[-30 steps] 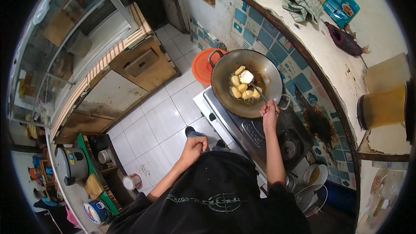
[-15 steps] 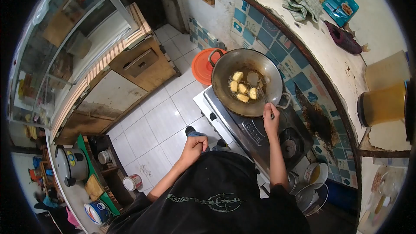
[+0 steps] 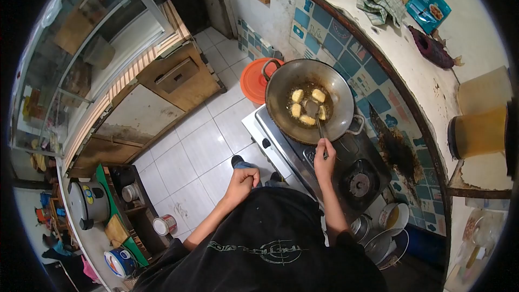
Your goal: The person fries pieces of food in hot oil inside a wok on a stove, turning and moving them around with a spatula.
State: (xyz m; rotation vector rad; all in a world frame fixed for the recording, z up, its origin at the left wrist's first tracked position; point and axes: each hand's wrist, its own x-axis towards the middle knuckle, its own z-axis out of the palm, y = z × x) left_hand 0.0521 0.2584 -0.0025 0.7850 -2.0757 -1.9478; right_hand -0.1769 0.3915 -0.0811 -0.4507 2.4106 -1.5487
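In the head view a big wok sits on the gas stove. Several yellow chunks of food fry in bubbling oil at its bottom. My right hand is closed around the handle of a metal spatula, whose blade lies in the oil among the chunks. What the chunks are made of I cannot tell. My left hand is held in a loose fist in front of my waist, with nothing visible in it.
An orange lid or bucket top is beyond the wok. Beside the stove's near end stand a bowl and a pail. The tiled wall ledge holds a cloth, a teal packet and a yellow container. A rice cooker is at left.
My right hand has moved left and toward me with the spatula, its blade now nearer the wok's centre. The food chunks have shifted, one now lying toward the far right.
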